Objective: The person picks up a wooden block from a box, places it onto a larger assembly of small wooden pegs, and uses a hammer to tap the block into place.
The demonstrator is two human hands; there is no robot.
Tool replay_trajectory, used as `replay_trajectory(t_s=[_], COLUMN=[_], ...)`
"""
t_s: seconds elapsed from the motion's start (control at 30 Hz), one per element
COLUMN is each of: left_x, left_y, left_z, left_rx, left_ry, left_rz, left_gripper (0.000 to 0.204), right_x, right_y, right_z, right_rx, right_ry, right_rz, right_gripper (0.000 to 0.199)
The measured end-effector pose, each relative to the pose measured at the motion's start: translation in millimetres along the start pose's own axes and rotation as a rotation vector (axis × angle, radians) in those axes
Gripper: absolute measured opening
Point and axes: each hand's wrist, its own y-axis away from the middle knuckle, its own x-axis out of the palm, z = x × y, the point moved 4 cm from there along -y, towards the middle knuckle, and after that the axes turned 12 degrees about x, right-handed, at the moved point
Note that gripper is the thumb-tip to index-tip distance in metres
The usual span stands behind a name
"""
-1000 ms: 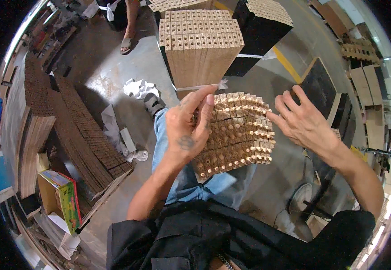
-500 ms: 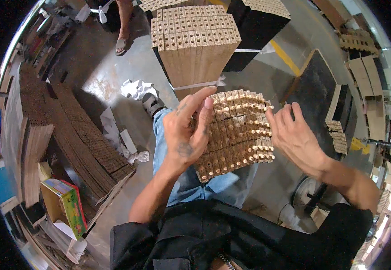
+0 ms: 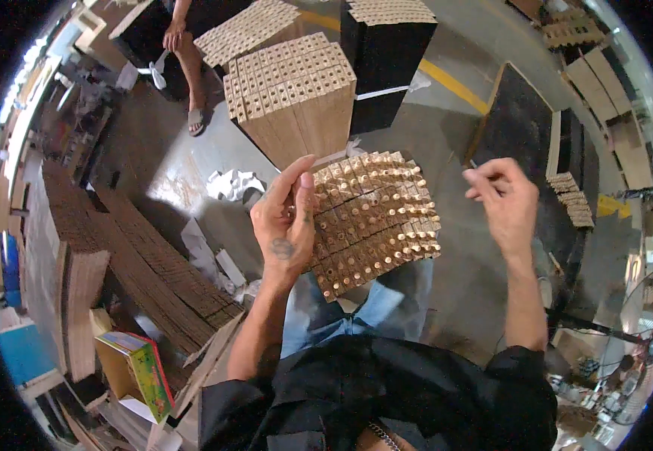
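Observation:
A block of stacked wooden pieces [image 3: 375,218] with brass fittings in their end holes rests over my knee. My left hand [image 3: 285,218] lies against its left side, fingers curved along the edge. My right hand [image 3: 503,199] hovers to the right of the block, apart from it, with thumb and fingertips pinched together; a small thin piece may be between them, too small to tell.
Another stack of drilled wooden pieces [image 3: 293,94] stands on the concrete floor ahead, with more bundles behind. A person's legs [image 3: 187,68] stand at the back left. Layered brown boards [image 3: 139,263] and a colourful box [image 3: 142,372] lie at my left.
My right hand has pulled away from the block's right side, moving up and right, and its fingers have closed into a pinch. The left hand stays on the block.

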Motion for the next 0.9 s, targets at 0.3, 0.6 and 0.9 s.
replay_trajectory(t_s=[0.3, 0.6, 0.9], left_x=[4, 1, -1], left_y=[-1, 0, -2], left_z=[-6, 0, -2], left_rx=[-0.013, 0.031, 0.078], left_ry=[-0.059, -0.089, -0.175], left_rz=[0.016, 0.020, 0.044], left_gripper=[0.028, 0.025, 0.024], right_x=[61, 61, 73], right_y=[-21, -15, -37], right_z=[-20, -17, 10], right_rx=[-0.108, -0.080, -0.126], right_ry=[-0.188, 0.178, 0.481], right_rz=[0.049, 0.104, 0.396], right_gripper=[0.021, 0.037, 0.017])
